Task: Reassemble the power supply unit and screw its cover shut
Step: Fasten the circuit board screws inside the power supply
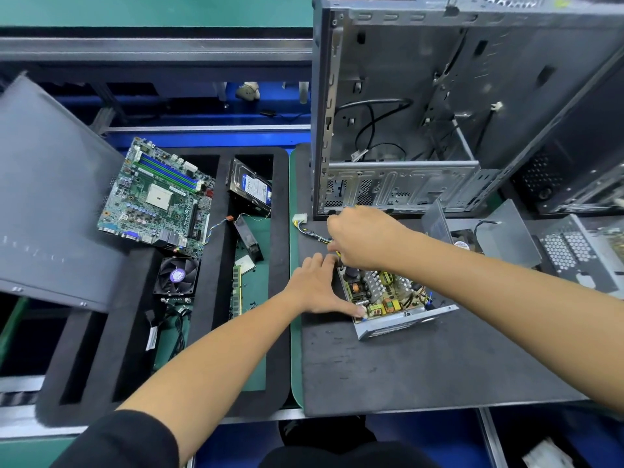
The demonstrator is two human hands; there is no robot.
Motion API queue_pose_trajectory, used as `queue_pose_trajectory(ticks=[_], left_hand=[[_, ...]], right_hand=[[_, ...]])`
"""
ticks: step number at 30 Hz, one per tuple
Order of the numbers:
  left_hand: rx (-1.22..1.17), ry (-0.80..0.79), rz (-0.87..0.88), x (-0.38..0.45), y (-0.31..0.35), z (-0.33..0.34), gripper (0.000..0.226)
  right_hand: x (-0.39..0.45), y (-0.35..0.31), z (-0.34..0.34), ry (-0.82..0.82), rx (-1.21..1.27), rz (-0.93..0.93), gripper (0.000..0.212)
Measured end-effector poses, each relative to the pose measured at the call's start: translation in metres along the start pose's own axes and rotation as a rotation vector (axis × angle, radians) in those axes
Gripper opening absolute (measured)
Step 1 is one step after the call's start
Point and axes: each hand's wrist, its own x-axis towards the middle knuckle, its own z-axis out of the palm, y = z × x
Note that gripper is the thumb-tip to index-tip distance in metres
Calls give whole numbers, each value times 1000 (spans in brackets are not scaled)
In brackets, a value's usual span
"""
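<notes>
- Two hands meet at the open power supply (388, 298); before them, going from the left, we see a grey side panel (50, 197) leaning over the bench edge.
- Next comes a black foam tray (280, 231). In it lie a green motherboard (158, 197), a cooler fan (177, 276) just below it, a hard drive (251, 189) with a blue and white label, a RAM stick (237, 292) and loose cables (175, 329). We cannot read the drive's label or the board's print; both are too small.
- Our left hand (317, 288) lies flat on the dark mat (405, 366), fingers straight and spread, thumb tip pressing the near left corner of the power supply.
- The power supply sits cover off in the middle of the mat, its circuit board with coils and heatsink showing, its grey vented wall facing us.
- Our right hand (361, 238) hovers over the far left corner of the unit, fingers curled down around the wire bundle (314, 234), whose white connector (299, 218) lies on the mat to the left.
- Behind stands an empty grey PC case (439, 113), open towards us.
- To the right, a bent grey metal cover (506, 234) stands on the mat beside a small fan (462, 244); its sticker is unreadable.
- Farthest right is a second metal housing (574, 255) with honeycomb vents.
</notes>
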Motion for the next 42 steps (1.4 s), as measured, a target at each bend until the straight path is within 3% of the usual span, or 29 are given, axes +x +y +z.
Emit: queue_pose_trajectory(ticks=[6,10,13,16,18,21,24,28,36,42], left_hand=[[25,-7,6,-2,0,-1,132],[-73,-106,-2,-3,-3,-12,120],[-322,-111,-18,-8,-13,-28,78],[-274,117,-111,-18,-34,-47,17],[-238,226,-223,-29,-53,-60,20],[-228,198,-339,-48,-81,-73,12],[-176,234,-432,-64,-105,-71,8],[-178,270,-494,-66,-119,-53,18],[-98,314,-438,-33,-127,-20,8],[-13,327,-408,-3,-134,-11,16]], right_hand=[[-1,4,-4,-79,274,101,28],[-1,1,-7,-33,442,151,21],[5,-1,-15,77,565,157,27],[18,-10,-26,125,561,134,33],[28,-21,-31,122,605,104,30],[45,-41,-28,98,798,72,23],[62,-64,-18,39,836,46,15],[86,-82,-1,-6,883,98,26],[125,-82,34,-128,809,278,26],[138,-82,57,-234,742,295,25]])
